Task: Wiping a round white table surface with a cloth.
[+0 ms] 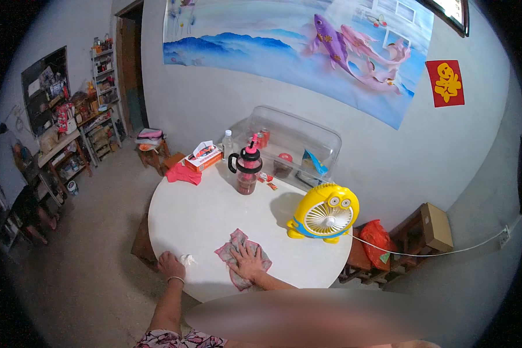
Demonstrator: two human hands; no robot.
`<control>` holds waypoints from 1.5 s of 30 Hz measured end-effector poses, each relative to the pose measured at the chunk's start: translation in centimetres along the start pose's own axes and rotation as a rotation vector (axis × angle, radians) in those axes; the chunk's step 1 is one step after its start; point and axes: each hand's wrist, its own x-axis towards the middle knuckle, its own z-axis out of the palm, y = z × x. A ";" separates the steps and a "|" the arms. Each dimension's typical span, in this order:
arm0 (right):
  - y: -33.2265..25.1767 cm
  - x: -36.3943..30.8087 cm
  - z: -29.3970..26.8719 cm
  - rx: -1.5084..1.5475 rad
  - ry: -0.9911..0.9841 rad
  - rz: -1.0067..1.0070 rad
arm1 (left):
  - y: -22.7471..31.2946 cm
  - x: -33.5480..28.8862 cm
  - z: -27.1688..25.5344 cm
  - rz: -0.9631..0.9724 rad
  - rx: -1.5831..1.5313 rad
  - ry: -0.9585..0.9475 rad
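Note:
My right hand (248, 262) lies flat with its fingers spread on a grey-and-pink patterned cloth (235, 279), pressing it against the white round table (211, 232). At the table's near left edge rests my left hand (170, 265), its fingers curled; whatever they may hold is hidden. Right beside it, on the tabletop, is a small crumpled white tissue (187, 259). A bracelet circles my left wrist. Part of the lower view is blurred over.
Around the tabletop stand a yellow fan (329, 217) with a cord (414, 254) to the wall, a dark-handled jug (247, 180), a tissue box (204, 156), a red cloth (183, 173), a clear bottle (227, 144) and a transparent cover (296, 136). Another person (14, 168) is at far left.

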 end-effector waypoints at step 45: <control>2.1 -11.4 0.2 0.052 0.066 0.008 | -0.1 -0.6 -0.4 0.015 0.003 -0.014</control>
